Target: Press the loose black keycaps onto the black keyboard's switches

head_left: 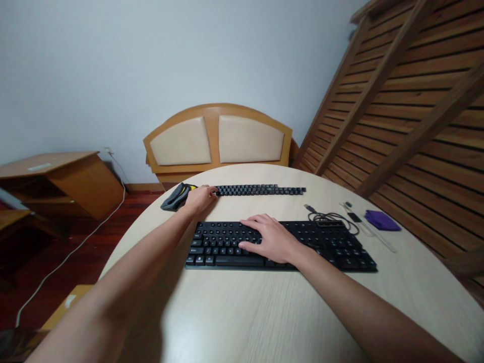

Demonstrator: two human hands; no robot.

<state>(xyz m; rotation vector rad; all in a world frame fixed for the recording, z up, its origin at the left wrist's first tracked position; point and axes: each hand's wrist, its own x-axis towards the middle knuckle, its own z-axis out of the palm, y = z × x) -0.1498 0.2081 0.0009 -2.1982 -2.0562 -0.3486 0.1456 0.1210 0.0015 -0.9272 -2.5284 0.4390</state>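
A black computer keyboard [234, 260] lies flat on a pale round table [264, 312]. My right hand [270, 238] rests on the middle of it, palm down with fingers spread and the thumb apart. Farther back, loose black keycaps [253, 190] are laid out in long, close rows. At their left end is my left hand [204, 196], its fingers bent and drawn together on a keycap that they largely cover. Just beside this hand sits a dark grey and yellow object [177, 196], partly behind the wrist.
A coiled black cable [328, 217] lies behind the keyboard's right half. Right of it are a thin white stick-like tool [380, 237] and a folded purple cloth [381, 220]. A padded headboard [217, 141] stands beyond the table, and wooden slats [408, 116] lean at right.
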